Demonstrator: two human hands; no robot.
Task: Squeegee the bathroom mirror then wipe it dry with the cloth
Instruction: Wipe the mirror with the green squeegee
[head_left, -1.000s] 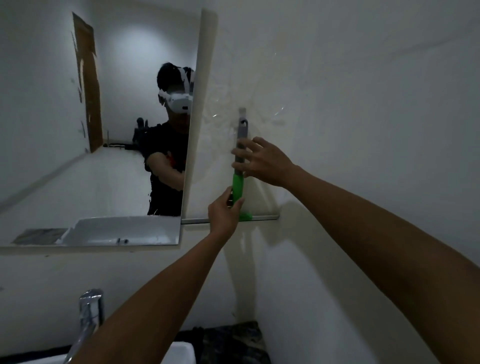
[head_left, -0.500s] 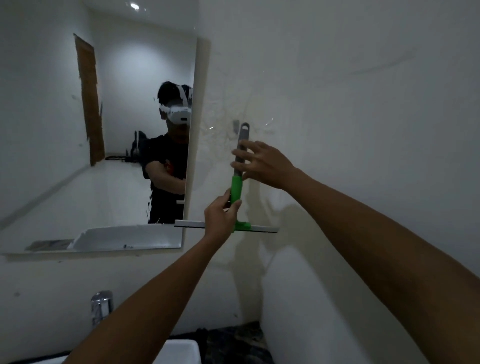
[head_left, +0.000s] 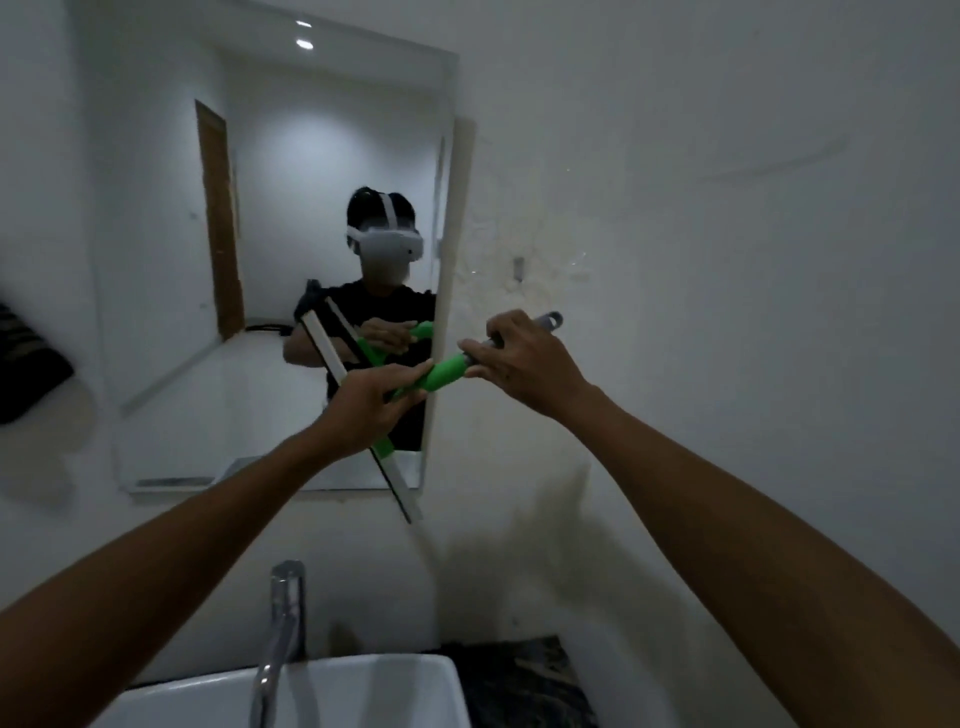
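Note:
A rectangular mirror (head_left: 156, 291) hangs on the white wall at left of centre. I hold a squeegee (head_left: 447, 371) with a green and grey handle in both hands, in front of the mirror's lower right corner. My left hand (head_left: 371, 402) grips the green handle near the blade. My right hand (head_left: 524, 358) grips the grey end of the handle. The blade (head_left: 400, 480) slants down to the right, its tip below the mirror's bottom edge. A dark striped cloth (head_left: 23, 364) hangs at the far left edge.
A chrome tap (head_left: 280, 618) and a white basin (head_left: 332, 691) sit directly below my arms. A dark patterned counter (head_left: 519, 675) lies to the basin's right. A small wall hook (head_left: 518, 268) sits right of the mirror. A person with a headset is reflected in the mirror.
The squeegee came off the wall hook and swung from upright to tilted, its blade now across the mirror's lower right corner. The view shifted left and down, showing more mirror and basin.

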